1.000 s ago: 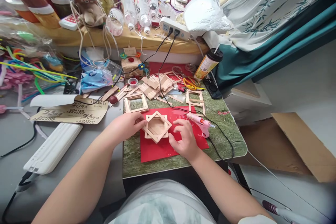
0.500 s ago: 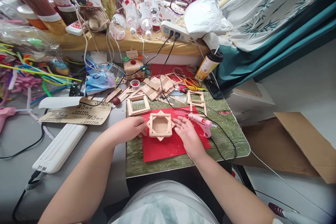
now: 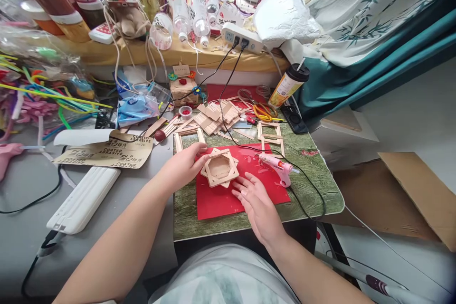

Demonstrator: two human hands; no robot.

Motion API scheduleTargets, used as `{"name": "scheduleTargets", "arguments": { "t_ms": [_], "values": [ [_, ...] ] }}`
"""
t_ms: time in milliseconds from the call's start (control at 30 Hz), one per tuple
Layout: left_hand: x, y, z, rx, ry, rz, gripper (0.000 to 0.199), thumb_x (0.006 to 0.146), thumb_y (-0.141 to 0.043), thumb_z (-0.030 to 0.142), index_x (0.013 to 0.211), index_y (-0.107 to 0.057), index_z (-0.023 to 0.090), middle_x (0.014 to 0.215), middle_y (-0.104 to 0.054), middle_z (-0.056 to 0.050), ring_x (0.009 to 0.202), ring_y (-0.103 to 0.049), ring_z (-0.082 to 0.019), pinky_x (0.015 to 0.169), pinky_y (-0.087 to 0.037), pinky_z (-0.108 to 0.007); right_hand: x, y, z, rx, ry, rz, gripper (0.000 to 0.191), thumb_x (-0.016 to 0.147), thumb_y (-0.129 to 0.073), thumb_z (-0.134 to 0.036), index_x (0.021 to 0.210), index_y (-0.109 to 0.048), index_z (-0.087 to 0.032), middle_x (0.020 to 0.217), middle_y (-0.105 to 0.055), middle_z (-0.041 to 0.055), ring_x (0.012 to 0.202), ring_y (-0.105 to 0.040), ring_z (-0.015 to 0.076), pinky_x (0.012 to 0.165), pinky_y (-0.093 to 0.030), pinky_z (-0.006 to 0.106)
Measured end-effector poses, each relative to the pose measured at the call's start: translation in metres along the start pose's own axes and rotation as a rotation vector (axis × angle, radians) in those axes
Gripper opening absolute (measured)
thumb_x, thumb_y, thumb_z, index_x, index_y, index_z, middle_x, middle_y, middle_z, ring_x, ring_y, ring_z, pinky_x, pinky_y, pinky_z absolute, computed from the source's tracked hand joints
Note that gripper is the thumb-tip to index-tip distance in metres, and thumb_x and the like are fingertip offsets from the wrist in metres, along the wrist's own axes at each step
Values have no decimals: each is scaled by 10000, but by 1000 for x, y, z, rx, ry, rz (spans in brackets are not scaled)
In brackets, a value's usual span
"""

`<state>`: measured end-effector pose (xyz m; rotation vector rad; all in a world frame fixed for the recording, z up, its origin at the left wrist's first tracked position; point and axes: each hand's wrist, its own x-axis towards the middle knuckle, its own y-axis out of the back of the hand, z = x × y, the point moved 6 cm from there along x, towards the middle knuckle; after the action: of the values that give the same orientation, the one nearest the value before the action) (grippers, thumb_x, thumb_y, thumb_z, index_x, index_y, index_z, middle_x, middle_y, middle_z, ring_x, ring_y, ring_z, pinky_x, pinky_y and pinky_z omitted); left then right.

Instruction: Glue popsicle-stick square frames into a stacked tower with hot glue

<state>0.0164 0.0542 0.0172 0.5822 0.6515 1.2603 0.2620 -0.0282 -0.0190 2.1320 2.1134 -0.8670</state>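
A small stacked frame of wooden sticks (image 3: 220,168), its square layers turned against each other, sits on a red sheet (image 3: 213,204). My left hand (image 3: 187,164) is at the frame's upper left, fingertips beside its corner, thumb and fingers apart; whether they touch it is hard to tell. At the lower right, my right hand (image 3: 255,200) has its fingers spread next to the frame's corner. Neither hand grips anything. A pink glue gun (image 3: 279,167) lies right of the frame. Partly behind my left hand is another square stick frame (image 3: 189,136).
Loose wooden sticks (image 3: 218,118), orange-handled scissors (image 3: 264,112) and a stick frame (image 3: 271,137) lie toward the back. A cup (image 3: 289,85) stands at the back right. Black cables cross the green mat (image 3: 309,164). Sandpaper (image 3: 107,154) and a white device (image 3: 84,199) are left.
The small stick frame has turned on the red sheet. My left hand has moved up and right to its upper left; my right hand has shifted slightly down. The view has shifted a little.
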Motion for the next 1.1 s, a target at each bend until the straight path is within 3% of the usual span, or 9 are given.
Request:
{"name": "scheduleTargets", "arguments": {
  "t_ms": [133,333,467,600,667,733,867,967,1100],
  "values": [
    [-1,-3,-1,-35,46,-47,498,1085,-447,617,1442,-562,290,1374,-770,-79,1203,-743,-301,914,-547,-381,12,-11,-9,65,31,-32,662,884,-821,-361,1459,-500,-300,1541,-657,124,1487,-601,305,1325,-400,586],
    [-6,3,1,-8,119,-94,463,1061,-465,653,1253,-640,270,1033,-813,-39,858,-735,-259,697,-476,-339,52,0,-18,-116,165,-51,612,906,-795,-389,1449,-529,-295,1634,-577,127,1550,-539,297,1329,-400,582],
    [-8,-5,6,8,66,-158,378,1052,-507,609,1110,-657,267,991,-804,-26,890,-722,-254,678,-445,-324,67,7,-22,-286,248,-100,564,920,-809,-396,1423,-574,-295,1603,-590,117,1531,-548,295,1322,-413,565],
    [-6,-2,5,120,54,-96,306,1063,-510,542,1039,-644,267,907,-773,-23,830,-696,-254,643,-407,-327,71,4,-21,-477,301,-210,545,967,-766,-377,1474,-581,-301,1559,-622,106,1477,-590,289,1289,-450,549],
    [-4,2,8,167,-11,-8,298,1077,-496,504,1014,-651,257,949,-767,-44,867,-692,-258,689,-443,-341,73,1,-21,-533,327,-232,563,974,-753,-358,1503,-571,-298,1551,-630,99,1456,-604,282,1282,-457,530],
    [-5,4,17,192,-180,70,286,1091,-495,461,1071,-679,243,1102,-771,-83,1023,-693,-279,844,-507,-383,74,-2,-23,-560,343,-233,594,971,-750,-339,1531,-555,-298,1562,-624,95,1454,-605,279,1271,-468,519],
    [-15,-7,40,226,-523,29,423,1086,-580,480,1450,-618,269,1524,-642,-123,1410,-568,-335,1192,-435,-510,64,-7,-40,-639,443,-199,593,972,-740,-311,1540,-571,-330,1615,-587,73,1500,-563,299,1289,-447,551],
    [-19,-15,45,248,-558,-41,796,1000,-715,577,1677,-401,299,1703,-478,-141,1567,-430,-385,1295,-342,-577,35,2,-60,-805,693,-158,565,949,-745,-244,1488,-634,-369,1592,-614,52,1531,-520,334,1336,-367,607],
    [-19,-20,43,258,-551,-96,906,948,-780,557,1708,-353,309,1715,-466,-136,1576,-425,-397,1324,-301,-598,-5,46,-68,-1005,974,-144,537,897,-739,-141,1361,-676,-404,1298,-758,65,1213,-713,351,1120,-545,658]
  ]
}}
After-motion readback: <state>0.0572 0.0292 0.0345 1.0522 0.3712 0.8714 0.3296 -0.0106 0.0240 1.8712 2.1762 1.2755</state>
